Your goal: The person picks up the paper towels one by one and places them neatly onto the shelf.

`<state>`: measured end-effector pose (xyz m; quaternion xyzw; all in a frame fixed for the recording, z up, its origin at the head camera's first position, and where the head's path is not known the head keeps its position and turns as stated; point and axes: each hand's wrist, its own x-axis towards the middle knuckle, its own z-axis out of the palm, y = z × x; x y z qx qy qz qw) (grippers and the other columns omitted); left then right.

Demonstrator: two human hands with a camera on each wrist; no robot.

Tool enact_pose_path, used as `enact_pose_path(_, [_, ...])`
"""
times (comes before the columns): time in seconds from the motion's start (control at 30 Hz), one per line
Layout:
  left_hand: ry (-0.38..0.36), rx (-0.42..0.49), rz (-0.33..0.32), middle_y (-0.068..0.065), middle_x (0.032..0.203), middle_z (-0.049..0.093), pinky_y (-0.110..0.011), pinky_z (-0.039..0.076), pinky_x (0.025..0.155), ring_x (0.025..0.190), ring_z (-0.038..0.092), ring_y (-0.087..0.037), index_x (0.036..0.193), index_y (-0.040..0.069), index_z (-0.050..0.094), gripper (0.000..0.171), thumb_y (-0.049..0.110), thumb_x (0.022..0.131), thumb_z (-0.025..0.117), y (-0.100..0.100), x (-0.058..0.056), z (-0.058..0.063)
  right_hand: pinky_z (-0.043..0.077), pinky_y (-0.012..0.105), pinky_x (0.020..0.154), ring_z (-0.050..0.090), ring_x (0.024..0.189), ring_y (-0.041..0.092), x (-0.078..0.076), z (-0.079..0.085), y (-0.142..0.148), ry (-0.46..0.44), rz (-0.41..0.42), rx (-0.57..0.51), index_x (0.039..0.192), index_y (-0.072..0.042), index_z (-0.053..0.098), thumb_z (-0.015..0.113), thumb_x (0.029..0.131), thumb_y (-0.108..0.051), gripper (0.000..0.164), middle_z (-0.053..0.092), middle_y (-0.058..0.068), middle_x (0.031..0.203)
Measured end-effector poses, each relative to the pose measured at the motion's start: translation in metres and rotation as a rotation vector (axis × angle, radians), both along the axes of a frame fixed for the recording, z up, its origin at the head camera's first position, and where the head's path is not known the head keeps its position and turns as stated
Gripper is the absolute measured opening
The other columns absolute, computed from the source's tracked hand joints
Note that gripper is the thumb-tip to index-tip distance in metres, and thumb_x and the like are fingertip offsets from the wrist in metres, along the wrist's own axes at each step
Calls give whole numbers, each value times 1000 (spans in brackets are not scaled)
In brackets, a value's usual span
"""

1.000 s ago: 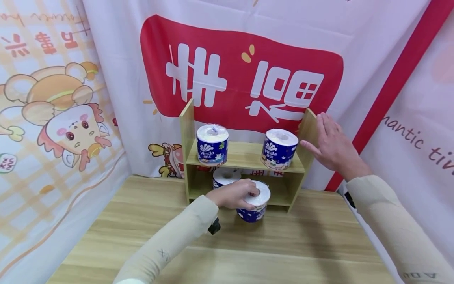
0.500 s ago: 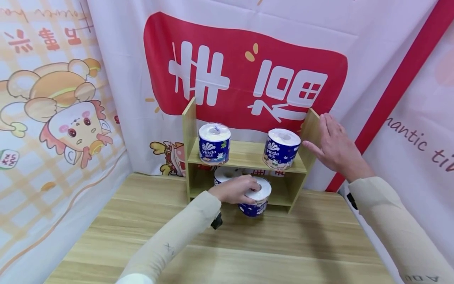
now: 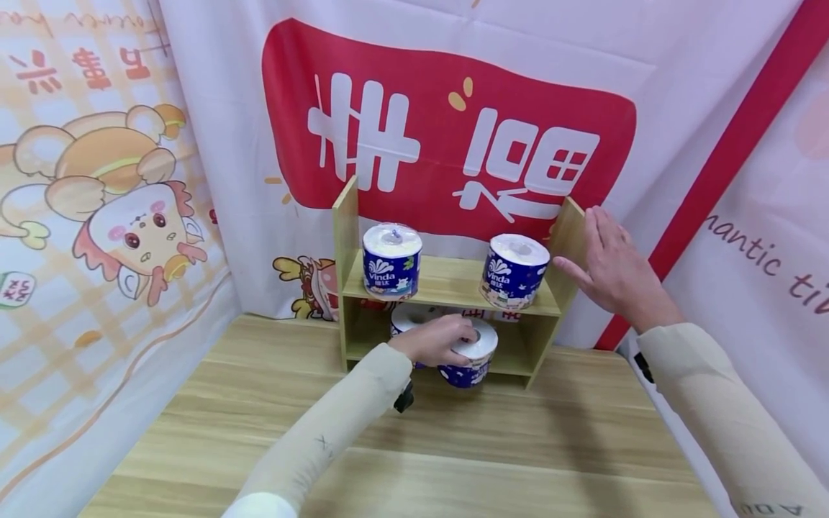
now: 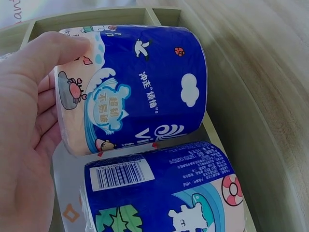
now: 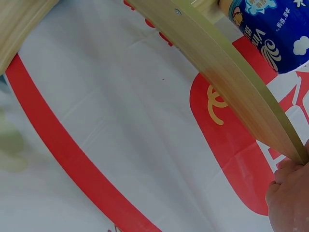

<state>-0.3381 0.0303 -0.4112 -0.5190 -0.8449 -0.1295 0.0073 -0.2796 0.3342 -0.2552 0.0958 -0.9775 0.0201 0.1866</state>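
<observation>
My left hand [image 3: 440,339] grips a blue-and-white wrapped toilet roll [image 3: 465,374] by its top, fingertips at the core hole and thumb on the near side. That roll stands upright at the front of the small wooden shelf's lower level [image 3: 512,352]. Behind my left hand, a second toilet roll [image 3: 406,316] stands on the lower level, partly hidden; in the left wrist view this second toilet roll [image 4: 159,188] lies close beside the gripped one. My right hand [image 3: 618,273], fingers straight, rests against the shelf's right side panel [image 3: 567,241].
Two more toilet rolls stand on the upper level, a left roll [image 3: 391,270] and a right roll [image 3: 514,277]. The shelf stands on a wood-grain table [image 3: 414,460], in front of a white cloth [image 3: 233,108] with a red printed banner.
My left hand has moved the gripped toilet roll slightly back and right, toward the lower shelf level. The right hand stays at the side panel. The head view has shifted slightly.
</observation>
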Motion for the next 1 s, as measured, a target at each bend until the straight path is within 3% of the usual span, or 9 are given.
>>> enact_pose_path(0.27, [-15,21,-2,0,95,58,-24,39,75,85,49,-11,94,13,65,18,24,96,78,2,-6,-3,27,74,122,7,164,47,0,0,-2,-6,4,5,170,-10,-9,51,99,-69,110,4,23,178])
enact_pose_path(0.57, [-67,34,14,0,95,59,-24,39,73,83,48,-11,98,12,66,15,20,96,78,5,-14,-3,26,73,123,9,163,47,0,1,0,8,11,11,170,-8,-6,54,100,-65,108,4,23,178])
enact_pose_path(1.0, [-45,34,16,1,89,56,-23,37,70,79,46,-11,89,13,60,21,20,96,79,6,-24,-7,24,73,125,7,164,47,0,0,0,3,6,19,169,-9,-9,53,100,-66,109,4,23,178])
